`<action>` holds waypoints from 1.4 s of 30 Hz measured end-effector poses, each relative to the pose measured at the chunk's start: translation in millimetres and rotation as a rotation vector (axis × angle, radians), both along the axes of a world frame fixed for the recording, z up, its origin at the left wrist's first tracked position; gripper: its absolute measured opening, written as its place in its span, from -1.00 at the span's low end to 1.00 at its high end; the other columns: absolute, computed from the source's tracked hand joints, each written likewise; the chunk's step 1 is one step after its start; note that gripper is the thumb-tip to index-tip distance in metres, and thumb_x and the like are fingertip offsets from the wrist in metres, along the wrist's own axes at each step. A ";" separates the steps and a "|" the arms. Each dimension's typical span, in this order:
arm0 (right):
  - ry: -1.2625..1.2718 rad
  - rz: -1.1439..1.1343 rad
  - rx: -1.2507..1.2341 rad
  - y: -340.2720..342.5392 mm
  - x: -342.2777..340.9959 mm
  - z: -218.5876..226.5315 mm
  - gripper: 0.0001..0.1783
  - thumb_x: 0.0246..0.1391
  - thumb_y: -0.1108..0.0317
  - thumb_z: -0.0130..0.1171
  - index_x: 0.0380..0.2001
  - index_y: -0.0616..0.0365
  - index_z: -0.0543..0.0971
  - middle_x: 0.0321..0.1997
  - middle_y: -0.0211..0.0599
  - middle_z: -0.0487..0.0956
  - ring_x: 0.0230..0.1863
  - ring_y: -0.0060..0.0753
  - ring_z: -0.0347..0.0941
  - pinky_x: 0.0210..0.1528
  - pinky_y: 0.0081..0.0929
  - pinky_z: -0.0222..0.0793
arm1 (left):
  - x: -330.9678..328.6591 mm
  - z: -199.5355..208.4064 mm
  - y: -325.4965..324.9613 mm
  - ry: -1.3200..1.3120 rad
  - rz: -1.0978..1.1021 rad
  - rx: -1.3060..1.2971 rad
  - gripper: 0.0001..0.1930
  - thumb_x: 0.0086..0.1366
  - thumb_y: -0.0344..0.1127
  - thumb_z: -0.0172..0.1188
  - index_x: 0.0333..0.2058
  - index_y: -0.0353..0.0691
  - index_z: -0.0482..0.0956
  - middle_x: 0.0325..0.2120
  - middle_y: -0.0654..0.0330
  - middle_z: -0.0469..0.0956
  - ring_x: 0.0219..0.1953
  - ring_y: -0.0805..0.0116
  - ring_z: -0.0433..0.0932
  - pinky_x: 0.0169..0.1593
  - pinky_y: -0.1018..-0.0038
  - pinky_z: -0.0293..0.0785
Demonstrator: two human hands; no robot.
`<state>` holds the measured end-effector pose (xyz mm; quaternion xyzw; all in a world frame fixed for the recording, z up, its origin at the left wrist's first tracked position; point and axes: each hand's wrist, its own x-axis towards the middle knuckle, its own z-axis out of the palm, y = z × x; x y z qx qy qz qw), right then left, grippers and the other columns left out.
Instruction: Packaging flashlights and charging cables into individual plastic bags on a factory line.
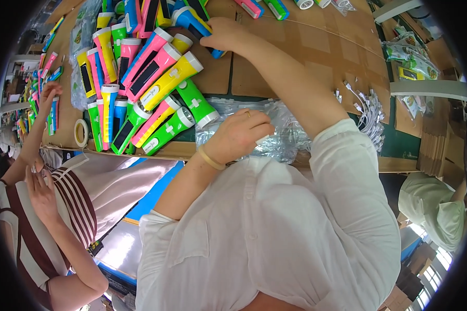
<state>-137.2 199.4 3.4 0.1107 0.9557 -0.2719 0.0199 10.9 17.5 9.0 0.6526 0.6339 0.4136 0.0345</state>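
Observation:
My right hand (224, 35) reaches across to the far side of the pile, its fingers closed round a blue flashlight (191, 22) with a dark panel. Close to my body, my left hand (237, 136) is curled, with a small white piece (263, 139) showing at its fingers; its kind I cannot make out. Beneath that hand lie clear plastic bags (283, 127). Left of it, a heap of flashlights in pink, yellow, green and blue includes a yellow one (171, 80) on top and a green one (198, 103) nearest my left hand.
White charging cables (369, 116) lie bundled at the table's right. A tape roll (81, 133) stands by the heap's left edge. Cardboard (296, 46) covers the tabletop. At left, a co-worker in a striped top (57, 207) has both hands raised near more flashlights. Another person (433, 207) is at right.

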 end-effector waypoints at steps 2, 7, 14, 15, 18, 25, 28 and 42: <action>0.056 0.060 -0.316 30.1 33.6 -3.0 -0.39 0.06 0.12 0.33 0.11 0.22 0.47 -0.09 -0.19 0.67 -0.10 -0.32 0.63 -0.04 -0.36 0.56 | -5.1 -2.9 -1.4 -0.095 0.022 0.006 -0.82 0.07 -0.50 0.20 -0.30 -0.16 0.59 -0.29 0.21 0.53 -0.23 0.18 0.53 -0.13 0.31 0.45; 0.272 0.059 -1.028 59.4 173.9 45.8 -0.44 0.23 0.38 0.28 0.25 0.22 0.37 0.09 -0.27 0.57 0.11 -0.43 0.50 0.15 -0.39 0.47 | -10.1 -5.4 -5.1 -0.237 0.085 0.001 -0.81 0.05 -0.54 0.29 -0.32 -0.17 0.62 -0.28 0.18 0.55 -0.15 0.12 0.57 -0.06 0.25 0.51; -0.029 0.096 -0.639 42.1 261.4 61.1 -0.38 0.13 0.27 0.39 0.19 0.25 0.40 0.07 -0.17 0.57 0.04 -0.27 0.49 0.15 -0.30 0.40 | 1.8 2.3 0.9 -0.292 0.180 0.086 -0.81 0.05 -0.55 0.33 -0.33 -0.20 0.63 -0.31 0.14 0.56 -0.27 0.12 0.56 -0.19 0.32 0.53; -0.089 0.148 -0.494 40.0 265.6 65.1 -0.40 0.11 0.25 0.39 0.16 0.24 0.43 0.05 -0.12 0.58 -0.01 -0.22 0.50 0.11 -0.30 0.42 | 2.7 4.0 0.9 -0.308 0.197 0.099 -0.82 0.06 -0.55 0.33 -0.33 -0.21 0.63 -0.32 0.14 0.56 -0.29 0.13 0.56 -0.21 0.34 0.53; -0.133 0.236 -0.162 45.6 272.9 82.2 -0.50 0.03 0.33 0.40 0.04 0.23 0.51 -0.05 -0.04 0.58 0.00 -0.03 0.51 0.03 -0.22 0.46 | -3.2 10.6 -3.0 -0.346 0.202 0.166 -0.83 0.06 -0.57 0.34 -0.34 -0.23 0.63 -0.35 0.14 0.55 -0.31 0.17 0.56 -0.24 0.37 0.51; -0.132 0.500 0.354 20.0 291.5 54.7 -0.74 -0.10 0.42 0.32 -0.28 0.16 0.55 -0.19 -0.20 0.60 -0.07 -0.16 0.54 -0.01 -0.28 0.47 | 4.8 15.3 4.1 -0.303 -0.040 0.088 -0.83 0.05 -0.56 0.35 -0.35 -0.26 0.62 -0.36 0.14 0.53 -0.30 0.16 0.51 -0.21 0.36 0.45; 0.011 0.480 0.315 24.4 300.5 40.6 -0.71 -0.05 0.37 0.33 -0.22 0.17 0.58 -0.20 -0.20 0.61 -0.08 -0.12 0.54 -0.02 -0.29 0.48 | 6.4 9.5 1.2 -0.272 0.064 0.005 -0.82 0.04 -0.58 0.31 -0.34 -0.25 0.60 -0.36 0.11 0.52 -0.28 0.13 0.53 -0.21 0.35 0.47; -0.248 -0.287 0.369 140.6 417.0 36.6 -0.90 0.03 0.37 0.32 -0.36 0.10 0.70 -0.32 -0.14 0.68 -0.28 -0.02 0.61 -0.24 -0.18 0.50 | 5.0 3.3 -11.9 -0.235 0.165 -0.009 -0.80 0.05 -0.55 0.37 -0.32 -0.27 0.59 -0.30 0.11 0.52 -0.26 0.12 0.51 -0.21 0.35 0.49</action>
